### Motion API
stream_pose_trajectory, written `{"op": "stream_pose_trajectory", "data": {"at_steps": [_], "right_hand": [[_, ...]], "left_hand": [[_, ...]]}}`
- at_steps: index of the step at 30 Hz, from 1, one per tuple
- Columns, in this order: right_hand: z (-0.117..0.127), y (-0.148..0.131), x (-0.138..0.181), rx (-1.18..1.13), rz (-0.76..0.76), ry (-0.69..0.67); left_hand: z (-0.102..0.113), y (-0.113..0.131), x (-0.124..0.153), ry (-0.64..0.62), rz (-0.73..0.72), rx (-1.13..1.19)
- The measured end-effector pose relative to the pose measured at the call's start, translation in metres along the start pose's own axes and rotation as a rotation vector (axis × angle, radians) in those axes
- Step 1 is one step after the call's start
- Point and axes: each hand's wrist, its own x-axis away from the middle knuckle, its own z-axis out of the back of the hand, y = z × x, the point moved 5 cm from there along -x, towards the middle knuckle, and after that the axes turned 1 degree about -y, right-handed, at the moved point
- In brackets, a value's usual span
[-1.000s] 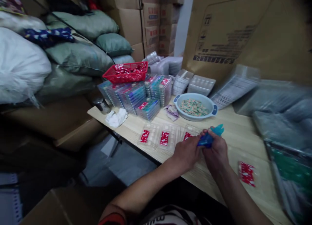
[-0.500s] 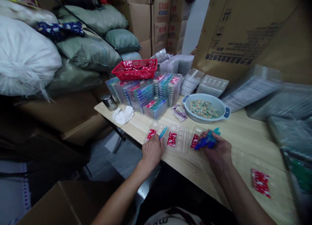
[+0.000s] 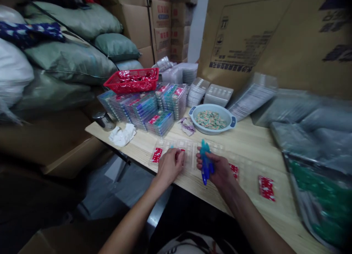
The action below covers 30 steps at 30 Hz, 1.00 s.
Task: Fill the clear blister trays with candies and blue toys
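Note:
My right hand (image 3: 221, 171) is closed around a bundle of slim, pen-like sticks (image 3: 206, 164), teal at the upper end and dark blue below. It holds them upright above the row of clear plastic trays. My left hand (image 3: 170, 166) is over the left trays with its fingers curled together; what they hold, if anything, is hidden. A red printed packet (image 3: 156, 155) lies in the leftmost clear tray (image 3: 164, 146), with a bit of teal showing behind my left hand. More red packets lie in trays to the right, one packet (image 3: 266, 188) in plain sight.
Behind the trays stand a light-blue basin (image 3: 211, 131) of small packets, stacked filled cases (image 3: 141, 109) and a red basket (image 3: 132, 86). A metal can (image 3: 103, 121) and white tissue (image 3: 122, 135) sit near the left edge. Clear tray stacks (image 3: 254, 96) and green-filled plastic (image 3: 321, 199) are rightward.
The view has swung right. My left hand has moved from the leftmost tray towards the second, closer to my right hand. The bundle has turned from slanting to upright.

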Motion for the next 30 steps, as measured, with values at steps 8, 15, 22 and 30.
{"op": "stream_pose_trajectory", "data": {"at_steps": [8, 15, 22, 30], "right_hand": [[-0.001, 0.004, 0.011, 0.069, -0.050, -0.125], [0.008, -0.005, 0.014, -0.029, -0.089, -0.169], [0.042, -0.020, 0.009, -0.117, -0.069, -0.086], [0.054, -0.032, 0.023, -0.114, 0.041, 0.015]], "left_hand": [[-0.072, 0.039, -0.044, -0.472, 0.263, 1.002], [-0.058, 0.040, -0.089, -0.159, 0.221, 0.994], [-0.042, 0.012, -0.112, 0.004, 0.179, 0.531], [-0.058, 0.020, -0.086, -0.026, 0.109, 0.073]]}}
